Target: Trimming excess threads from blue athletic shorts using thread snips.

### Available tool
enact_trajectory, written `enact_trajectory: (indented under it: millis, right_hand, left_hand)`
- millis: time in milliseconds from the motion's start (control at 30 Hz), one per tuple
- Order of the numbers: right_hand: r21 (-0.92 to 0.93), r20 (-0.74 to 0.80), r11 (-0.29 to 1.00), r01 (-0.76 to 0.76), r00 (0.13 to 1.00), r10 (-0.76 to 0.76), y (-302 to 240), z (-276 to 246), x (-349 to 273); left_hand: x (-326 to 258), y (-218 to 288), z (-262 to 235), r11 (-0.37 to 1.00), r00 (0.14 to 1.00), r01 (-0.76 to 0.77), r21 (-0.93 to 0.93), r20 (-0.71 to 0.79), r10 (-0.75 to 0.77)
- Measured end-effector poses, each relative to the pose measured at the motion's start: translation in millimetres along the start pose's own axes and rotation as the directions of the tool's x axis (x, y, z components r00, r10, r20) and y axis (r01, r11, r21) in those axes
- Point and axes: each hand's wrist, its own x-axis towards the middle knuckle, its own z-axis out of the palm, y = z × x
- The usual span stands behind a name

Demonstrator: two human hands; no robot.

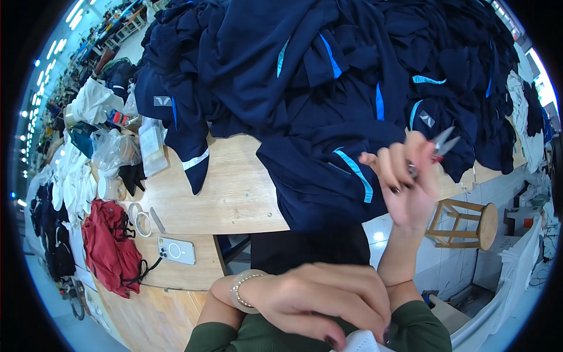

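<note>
My right hand (410,176) is raised over the table's front right edge, its fingers curled round a pair of small thread snips (447,144). The metal blades point up and to the right, parted, with red by the grip. My left hand (328,296), with bracelets at the wrist, reaches across to the lower right in front of my right forearm. Its thumb and fingers close on the edge of a white face mask (360,341), mostly cut off by the lower rim. Beyond my hands, a dark navy garment (328,170) with light blue trim hangs over the table edge.
A large heap of navy garments (246,64) covers the back of the wooden table (234,188). On the left lie a phone (177,251), red cloth (111,246), tape rolls (141,222) and a plastic bag (114,149). A wooden stool (488,226) stands at the right.
</note>
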Motion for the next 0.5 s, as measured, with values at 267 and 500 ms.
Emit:
enact_trajectory:
  millis: [267,500]
  right_hand:
    - [0.516,0.686,0.784,-0.345,0.714,-0.137,-45.3,58.0,-5.5]
    - [0.513,0.629,0.797,-0.321,0.772,-0.094,-65.1,62.1,-18.5]
  left_hand:
    - [-23.0,-28.7,-3.3,0.952,0.967,0.255,-0.168,0.015,-0.256]
    - [-28.9,-35.7,3.9,0.93,0.974,0.217,-0.298,0.001,-0.227]
